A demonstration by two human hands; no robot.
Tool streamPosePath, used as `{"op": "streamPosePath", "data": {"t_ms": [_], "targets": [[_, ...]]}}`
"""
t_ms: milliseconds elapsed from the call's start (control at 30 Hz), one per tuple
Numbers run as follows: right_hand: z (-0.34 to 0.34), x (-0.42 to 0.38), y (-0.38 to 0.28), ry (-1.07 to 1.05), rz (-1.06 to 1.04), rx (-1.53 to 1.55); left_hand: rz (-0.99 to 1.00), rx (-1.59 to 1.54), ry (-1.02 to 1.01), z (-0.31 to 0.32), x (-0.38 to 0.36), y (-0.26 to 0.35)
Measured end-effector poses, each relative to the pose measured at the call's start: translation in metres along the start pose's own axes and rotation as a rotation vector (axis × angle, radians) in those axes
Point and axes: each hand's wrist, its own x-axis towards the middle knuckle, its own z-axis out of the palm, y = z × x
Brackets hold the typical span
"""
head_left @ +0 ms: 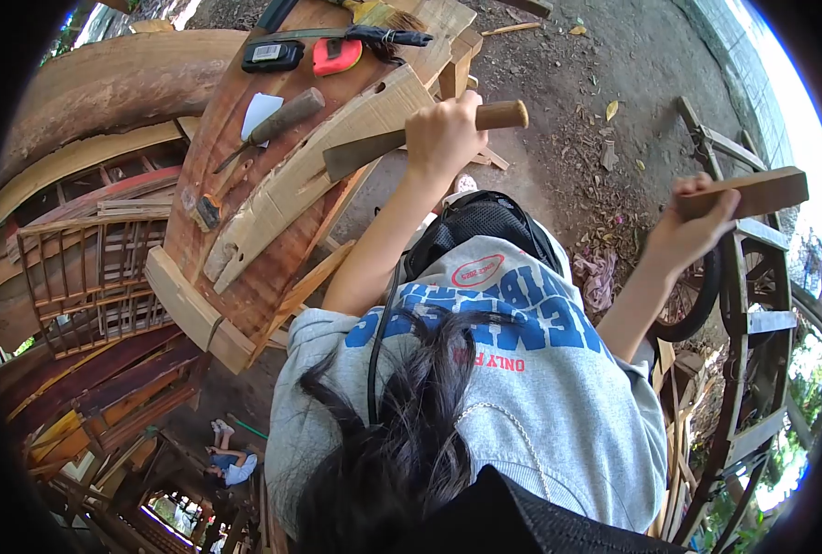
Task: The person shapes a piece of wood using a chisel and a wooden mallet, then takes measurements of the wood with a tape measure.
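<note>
My left hand (445, 137) is wrapped round a broad-bladed chisel (365, 153), its pale wooden handle sticking out past my fist. The blade slants down to the left, its tip right at a notch in a pale, curved wooden piece (291, 180) with cut slots. That piece lies along the worktable (189, 175). Out to the right, my right hand (702, 217) grips one end of a brown wooden block (757, 192), raised well apart from the chisel.
Another chisel (286, 118), a red tape measure (337, 57), a black case (272, 56) and a brush (383, 17) lie on the table. A ladder-like frame (738, 277) stands at right. Stacked wood fills the left; a person (234, 464) sits far lower left.
</note>
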Motion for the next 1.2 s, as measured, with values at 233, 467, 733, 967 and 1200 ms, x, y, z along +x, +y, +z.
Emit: {"op": "streamPosePath", "data": {"t_ms": [233, 467, 733, 967, 1200], "targets": [[-0.001, -0.086, 0.024, -0.652, 0.564, -0.598, -0.212, 0.236, 0.087, -0.032, -0.029, -0.049], [0.024, -0.124, 0.057, -0.524, 0.342, -0.112, -0.265, 0.248, 0.199, -0.051, -0.062, -0.084], [0.068, -0.107, 0.043, -0.521, 0.447, -0.111, -0.330, 0.356, 0.382, -0.088, -0.104, -0.142], [0.075, -0.190, 0.044, -1.158, 0.914, -0.442, -0.342, 0.305, 0.441, -0.102, -0.123, -0.159], [0.088, -0.197, 0.071, -0.722, 0.500, -0.184, -0.430, 0.351, 0.361, -0.109, -0.141, -0.174]]}}
